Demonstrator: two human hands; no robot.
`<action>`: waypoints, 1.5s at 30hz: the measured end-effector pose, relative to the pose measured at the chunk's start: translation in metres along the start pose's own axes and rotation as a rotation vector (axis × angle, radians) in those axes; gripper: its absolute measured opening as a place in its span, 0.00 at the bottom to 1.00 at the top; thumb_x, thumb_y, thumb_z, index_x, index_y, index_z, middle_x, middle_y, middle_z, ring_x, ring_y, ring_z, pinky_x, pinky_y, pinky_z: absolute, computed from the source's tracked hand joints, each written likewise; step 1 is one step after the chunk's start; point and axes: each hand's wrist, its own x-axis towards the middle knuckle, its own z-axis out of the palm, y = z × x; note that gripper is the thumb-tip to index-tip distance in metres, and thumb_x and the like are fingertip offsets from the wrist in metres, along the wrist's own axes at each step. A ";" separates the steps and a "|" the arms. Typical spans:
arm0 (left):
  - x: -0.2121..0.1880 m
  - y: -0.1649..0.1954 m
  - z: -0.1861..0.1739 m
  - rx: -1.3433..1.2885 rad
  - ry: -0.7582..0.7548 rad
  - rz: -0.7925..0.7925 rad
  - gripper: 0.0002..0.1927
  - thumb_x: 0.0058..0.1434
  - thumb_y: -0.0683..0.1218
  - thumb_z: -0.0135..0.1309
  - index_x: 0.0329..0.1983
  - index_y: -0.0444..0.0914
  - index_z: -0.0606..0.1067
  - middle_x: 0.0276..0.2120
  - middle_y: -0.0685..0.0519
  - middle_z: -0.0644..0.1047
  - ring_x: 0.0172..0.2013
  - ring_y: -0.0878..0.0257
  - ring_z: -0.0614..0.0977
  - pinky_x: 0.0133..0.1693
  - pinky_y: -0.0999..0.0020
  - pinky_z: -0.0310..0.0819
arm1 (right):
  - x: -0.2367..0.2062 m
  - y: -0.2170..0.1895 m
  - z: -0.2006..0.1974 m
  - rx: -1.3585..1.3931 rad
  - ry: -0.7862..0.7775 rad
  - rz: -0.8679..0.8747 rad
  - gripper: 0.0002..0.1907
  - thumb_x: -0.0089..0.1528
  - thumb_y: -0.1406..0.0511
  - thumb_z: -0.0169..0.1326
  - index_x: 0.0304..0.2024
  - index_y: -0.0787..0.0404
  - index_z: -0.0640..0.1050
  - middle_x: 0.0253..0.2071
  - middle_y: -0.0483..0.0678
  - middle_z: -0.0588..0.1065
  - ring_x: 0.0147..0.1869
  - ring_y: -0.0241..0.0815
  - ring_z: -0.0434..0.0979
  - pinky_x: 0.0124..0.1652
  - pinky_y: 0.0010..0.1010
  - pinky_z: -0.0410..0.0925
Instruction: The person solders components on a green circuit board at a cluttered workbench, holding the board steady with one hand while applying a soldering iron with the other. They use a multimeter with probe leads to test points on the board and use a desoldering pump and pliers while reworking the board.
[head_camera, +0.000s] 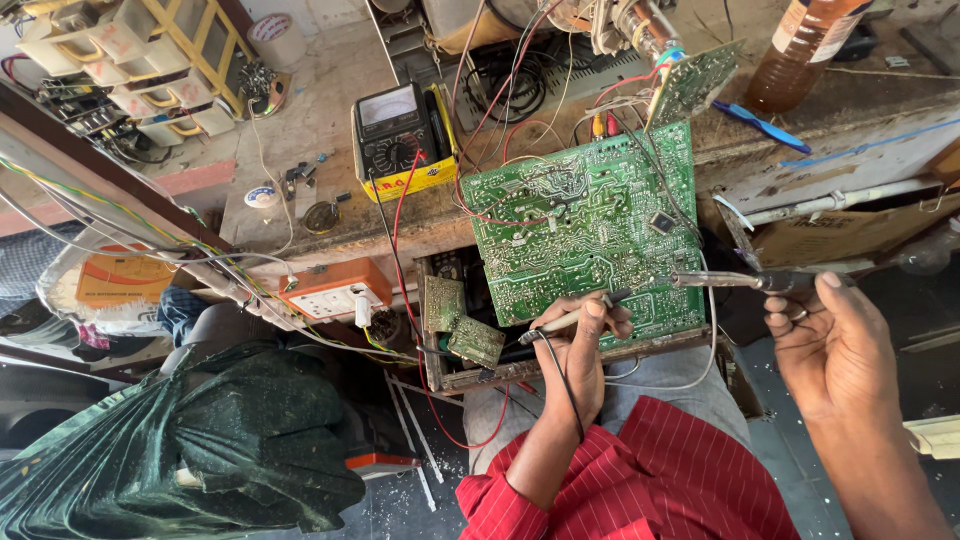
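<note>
Leaning against the bench edge, the green board (580, 225) shows its solder side, tilted up towards the camera. Left hand (580, 345), at the board's lower edge, pinches a pale probe (565, 320), black lead trailing below. Right hand (835, 345), right of the board, grips a soldering iron (735, 281) pointing left at it.

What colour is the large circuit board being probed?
Green, with silvery solder points; the circuit board shows in the head view.
</note>
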 end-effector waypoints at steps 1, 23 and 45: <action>0.000 0.000 0.000 0.006 0.000 -0.004 0.18 0.69 0.48 0.60 0.47 0.26 0.75 0.36 0.41 0.81 0.35 0.57 0.82 0.43 0.60 0.77 | 0.000 0.000 0.000 -0.006 -0.006 -0.002 0.05 0.75 0.67 0.56 0.46 0.64 0.76 0.44 0.54 0.80 0.45 0.44 0.81 0.51 0.33 0.73; 0.002 0.022 0.016 0.304 0.118 0.026 0.16 0.68 0.47 0.59 0.45 0.26 0.78 0.33 0.46 0.82 0.33 0.63 0.83 0.39 0.69 0.78 | -0.035 -0.013 0.036 -0.377 -0.098 -0.504 0.14 0.78 0.66 0.61 0.44 0.71 0.73 0.40 0.60 0.79 0.37 0.47 0.81 0.41 0.35 0.76; 0.010 0.046 0.012 1.229 -0.347 0.753 0.24 0.66 0.35 0.60 0.65 0.36 0.72 0.57 0.44 0.77 0.49 0.49 0.83 0.50 0.58 0.80 | -0.042 -0.020 0.083 -0.887 -0.195 -0.788 0.13 0.76 0.69 0.58 0.46 0.80 0.76 0.39 0.59 0.79 0.40 0.41 0.84 0.47 0.26 0.79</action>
